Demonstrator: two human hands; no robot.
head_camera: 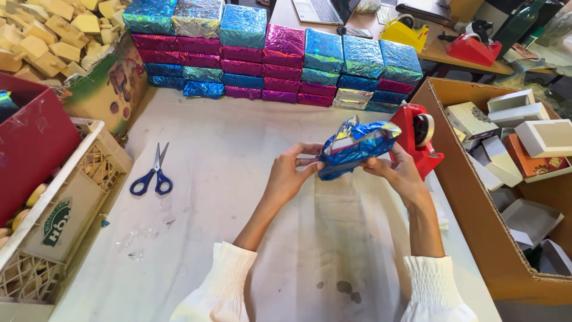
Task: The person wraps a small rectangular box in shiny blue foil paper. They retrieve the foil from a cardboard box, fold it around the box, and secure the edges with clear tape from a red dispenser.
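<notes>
A small box half wrapped in shiny blue foil [353, 148] is held up above the white table [226, 179]. My left hand [290, 174] grips its left end, fingers pinching the foil. My right hand [398, 172] holds the right end from below and behind. The foil is crumpled and loose at the top, with a bit of the box showing through. A red tape dispenser [420, 138] stands just behind my right hand.
Stacks of foil-wrapped boxes [280, 59] in blue, pink and silver line the far edge. Blue-handled scissors [154, 173] lie to the left. A cardboard bin [476, 197] of plain boxes is on the right; a plastic crate [71, 197] and a red box [30, 137] on the left.
</notes>
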